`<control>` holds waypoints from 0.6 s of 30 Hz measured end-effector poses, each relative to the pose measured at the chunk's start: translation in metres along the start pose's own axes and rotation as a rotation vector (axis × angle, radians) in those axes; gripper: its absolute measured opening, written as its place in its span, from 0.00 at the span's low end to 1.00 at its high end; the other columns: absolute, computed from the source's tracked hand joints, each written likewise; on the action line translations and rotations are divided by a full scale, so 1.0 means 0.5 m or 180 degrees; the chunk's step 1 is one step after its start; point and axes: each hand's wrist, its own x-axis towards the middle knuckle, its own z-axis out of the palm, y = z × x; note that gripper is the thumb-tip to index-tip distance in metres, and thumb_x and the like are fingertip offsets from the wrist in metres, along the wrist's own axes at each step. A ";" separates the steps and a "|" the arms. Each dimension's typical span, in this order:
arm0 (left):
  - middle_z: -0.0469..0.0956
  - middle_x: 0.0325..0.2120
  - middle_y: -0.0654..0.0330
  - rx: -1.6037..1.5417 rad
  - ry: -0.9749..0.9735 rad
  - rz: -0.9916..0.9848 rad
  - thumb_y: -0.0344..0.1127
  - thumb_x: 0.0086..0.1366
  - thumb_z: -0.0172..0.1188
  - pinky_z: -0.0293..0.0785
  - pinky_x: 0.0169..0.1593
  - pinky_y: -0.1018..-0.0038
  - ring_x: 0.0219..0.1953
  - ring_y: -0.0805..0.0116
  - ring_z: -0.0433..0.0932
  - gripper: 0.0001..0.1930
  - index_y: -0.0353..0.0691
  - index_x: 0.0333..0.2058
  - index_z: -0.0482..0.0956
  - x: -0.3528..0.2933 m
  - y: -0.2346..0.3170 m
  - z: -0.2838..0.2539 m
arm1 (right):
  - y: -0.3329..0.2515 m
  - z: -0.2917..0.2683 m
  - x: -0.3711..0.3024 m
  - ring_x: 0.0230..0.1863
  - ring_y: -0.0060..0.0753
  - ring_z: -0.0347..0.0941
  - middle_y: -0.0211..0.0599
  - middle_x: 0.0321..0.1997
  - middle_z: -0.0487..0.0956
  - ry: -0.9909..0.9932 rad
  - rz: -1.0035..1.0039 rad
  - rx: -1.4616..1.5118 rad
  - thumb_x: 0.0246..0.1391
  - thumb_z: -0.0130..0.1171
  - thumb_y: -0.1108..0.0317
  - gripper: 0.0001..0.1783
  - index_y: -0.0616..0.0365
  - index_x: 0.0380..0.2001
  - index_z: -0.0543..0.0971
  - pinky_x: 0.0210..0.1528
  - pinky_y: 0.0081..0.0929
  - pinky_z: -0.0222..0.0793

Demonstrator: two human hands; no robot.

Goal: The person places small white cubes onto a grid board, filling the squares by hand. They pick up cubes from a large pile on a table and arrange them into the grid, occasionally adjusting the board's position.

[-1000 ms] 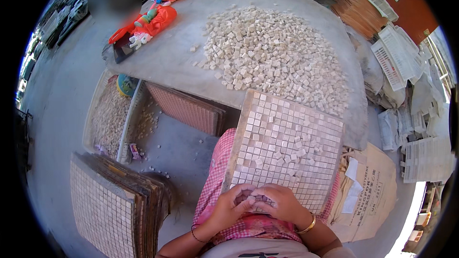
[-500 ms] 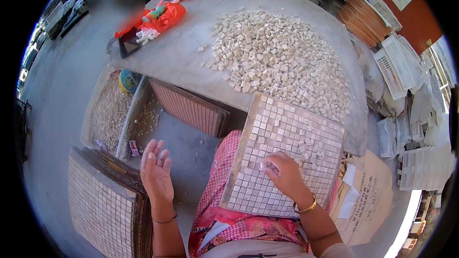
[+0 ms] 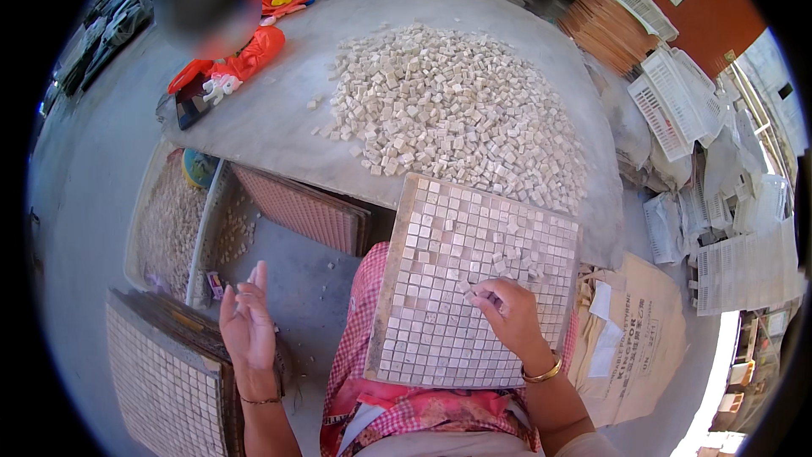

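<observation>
A square board with a grid of small pale stone mosaic tiles (image 3: 440, 334) leans across my lap, its far edge against the table. Several grid cells near its left side hold no tile. My right hand (image 3: 510, 311), with a gold bangle at the wrist, is over the middle of the board, thumb and fingers pinched on a small mosaic tile (image 3: 466, 289). Just beyond the fingers, loose tiles (image 3: 518, 259) lie scattered on top of the grid. My left hand (image 3: 250, 322) is raised left of the board, palm turned inward, fingers apart and holding nothing.
A big heap of loose tiles (image 3: 457, 106) covers the grey table (image 3: 279, 131). Below stand a bin of small pieces (image 3: 169, 228), reddish gridded boards (image 3: 296, 207) and a stack of tiled boards (image 3: 161, 377). White crates (image 3: 664, 110) are at right; a blurred person is far left.
The whole scene has shifted left in view. Relative to the board, my right hand has moved right, nearer the loose tiles. My left hand stays raised, its fingers slightly turned.
</observation>
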 end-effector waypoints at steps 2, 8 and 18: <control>0.68 0.50 0.43 -0.0019 -0.0365 0.0502 0.31 0.68 0.46 0.79 0.40 0.74 0.39 0.63 0.75 0.20 0.25 0.54 0.60 -0.003 0.028 0.032 | 0.005 -0.010 0.009 0.26 0.35 0.74 0.38 0.28 0.76 0.0148 0.0070 -0.0247 0.46 0.63 0.70 0.10 0.59 0.33 0.76 0.28 0.28 0.70; 0.75 0.38 0.54 0.1173 -0.0338 -0.0101 0.32 0.68 0.45 0.76 0.34 0.78 0.33 0.69 0.74 0.14 0.32 0.49 0.69 0.011 -0.066 -0.048 | -0.002 0.021 0.024 0.33 0.40 0.73 0.36 0.30 0.75 0.0086 -0.0058 -0.1056 0.44 0.64 0.65 0.12 0.56 0.33 0.76 0.32 0.34 0.70; 0.73 0.29 0.63 0.2956 -0.0082 0.0530 0.31 0.66 0.50 0.70 0.34 0.82 0.30 0.76 0.70 0.06 0.37 0.40 0.72 -0.005 -0.215 -0.067 | -0.042 0.068 0.017 0.36 0.42 0.72 0.38 0.32 0.73 -0.0135 -0.0433 -0.0858 0.43 0.62 0.68 0.13 0.56 0.34 0.75 0.36 0.35 0.70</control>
